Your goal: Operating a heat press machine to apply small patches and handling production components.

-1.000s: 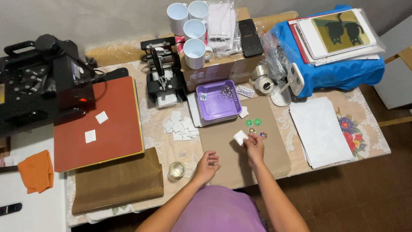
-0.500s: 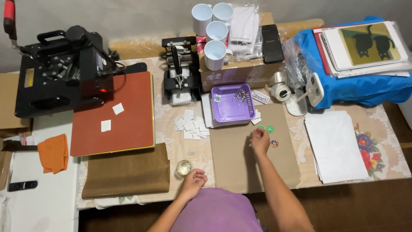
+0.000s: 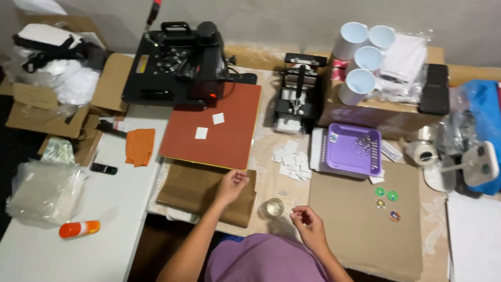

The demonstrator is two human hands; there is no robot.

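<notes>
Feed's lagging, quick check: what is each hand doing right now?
Left hand: loosely curled over the brown sheet; any grip cannot be told.
Right hand: fingers curled near the small glass, contents cannot be told.

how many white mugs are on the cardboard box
4 white ceramic mugs lie on the brown cardboard box at the table's back: two behind, one middle, one in front. More may be hidden.

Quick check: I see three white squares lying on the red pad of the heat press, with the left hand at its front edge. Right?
Not quite. The head view shows two white squares on the red pad, not three. The left hand is indeed at the pad's front edge, over the brown sheet.
</notes>
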